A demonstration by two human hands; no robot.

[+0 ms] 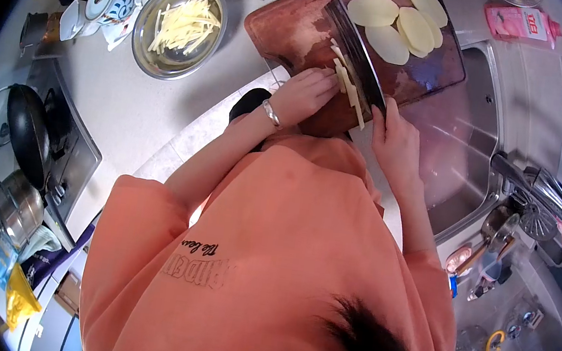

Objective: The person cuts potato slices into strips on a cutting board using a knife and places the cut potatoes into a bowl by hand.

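Our knife (360,55) rests on the cutting board (285,29), between pale strips (346,82) and broad slices (416,32).
On one side the board's edge overhangs the sink (468,163); on the other, bare counter (109,91) separates it from the metal bowl (144,43) of cut strips, leaving us open room there. The board's near edge lies close to our body, so room is tight on that side. The slices overlap near the far edge, just beside the blade. Our right hand (398,137) is closed around the knife's handle. Our left hand (304,98) is half curled, fingers together, its fingertips at the strips by the blade; we cannot tell whether it grips any.
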